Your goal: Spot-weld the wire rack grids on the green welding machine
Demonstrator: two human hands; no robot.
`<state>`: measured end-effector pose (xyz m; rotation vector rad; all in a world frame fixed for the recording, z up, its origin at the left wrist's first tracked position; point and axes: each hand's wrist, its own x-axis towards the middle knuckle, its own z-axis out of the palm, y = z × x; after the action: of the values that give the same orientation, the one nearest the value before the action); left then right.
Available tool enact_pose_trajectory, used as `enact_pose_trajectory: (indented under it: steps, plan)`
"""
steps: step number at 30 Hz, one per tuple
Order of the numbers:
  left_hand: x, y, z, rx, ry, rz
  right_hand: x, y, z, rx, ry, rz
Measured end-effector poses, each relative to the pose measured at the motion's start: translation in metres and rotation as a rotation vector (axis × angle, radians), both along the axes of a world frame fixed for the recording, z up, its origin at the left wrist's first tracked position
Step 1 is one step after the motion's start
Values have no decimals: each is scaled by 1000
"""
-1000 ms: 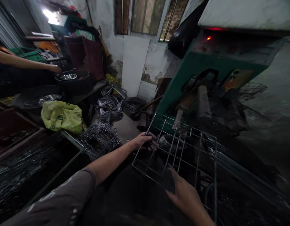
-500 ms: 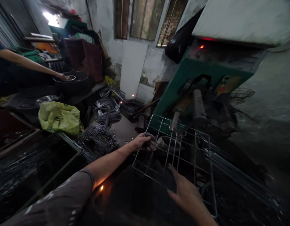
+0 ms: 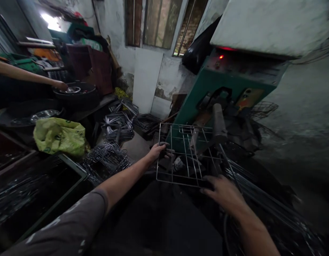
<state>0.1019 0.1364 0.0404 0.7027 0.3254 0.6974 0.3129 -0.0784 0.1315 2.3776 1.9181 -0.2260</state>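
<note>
A wire grid rack [image 3: 180,156] is held upright in front of the green machine [image 3: 220,85]. My left hand [image 3: 157,151] grips the rack's left edge, fingers curled round the wire. My right hand [image 3: 223,190] grips its lower right corner from below. The machine's metal arm [image 3: 218,122] juts out just behind the rack's upper right part. A red light [image 3: 221,57] glows on top of the machine.
Stacks of finished wire racks [image 3: 108,160] lie on the floor at left. A yellow-green plastic bag [image 3: 59,137] sits beside a dark bin [image 3: 36,192]. Loose wire rods [image 3: 263,199] spread at right. Another person's arm [image 3: 28,74] reaches to a black basin [image 3: 73,94] far left.
The rack has been turned from lying tilted flat to standing more upright and shifted left. My right hand moved right, to its lower right corner. The view drifted right.
</note>
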Motion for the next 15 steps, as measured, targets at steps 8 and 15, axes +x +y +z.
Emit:
enact_pose_trajectory:
  steps: [8,15]
  plan:
    - [16,21,2,-13,-11,60,25,38,17,-29,215,-11]
    - [28,47,9,-20,-7,106,43,67,16,52,336,-28]
